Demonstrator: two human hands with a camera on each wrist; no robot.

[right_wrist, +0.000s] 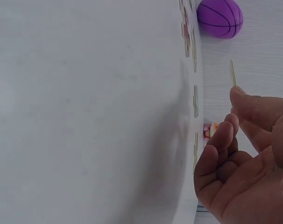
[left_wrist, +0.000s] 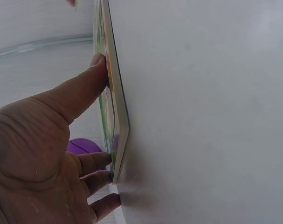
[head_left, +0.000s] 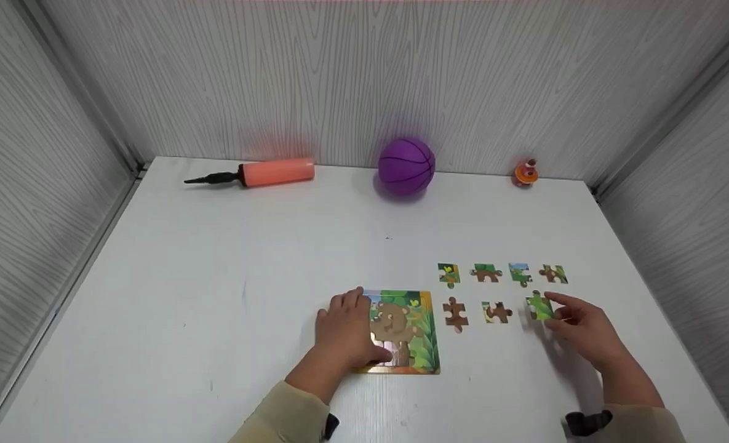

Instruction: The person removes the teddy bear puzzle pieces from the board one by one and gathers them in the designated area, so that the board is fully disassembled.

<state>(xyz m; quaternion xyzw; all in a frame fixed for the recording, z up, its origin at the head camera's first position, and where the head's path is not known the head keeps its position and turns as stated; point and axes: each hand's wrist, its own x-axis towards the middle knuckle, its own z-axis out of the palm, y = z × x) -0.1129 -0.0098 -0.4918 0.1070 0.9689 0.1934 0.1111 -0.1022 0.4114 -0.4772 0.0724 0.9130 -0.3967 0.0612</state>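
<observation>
Head view only: six loose pieces (head_left: 486, 272), center right. Left hand (head_left: 344, 332) flat on board (head_left: 422, 335); right hand (head_left: 579, 326) pinching green piece (head_left: 540, 307).

The left hand (head_left: 344, 332) lies flat, fingers spread and straight, palm down. The right hand (head_left: 576, 325) hovers with thumb and forefinger pinched together, other fingers loosely curled.

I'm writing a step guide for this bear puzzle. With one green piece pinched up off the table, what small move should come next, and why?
Probably carry the green piece leftward to the puzzle board and lower it there. The right hand pinches it clear of the table, as the right wrist view shows, while the left hand holds the board's left edge down. Six loose pieces lie between and behind.
</observation>
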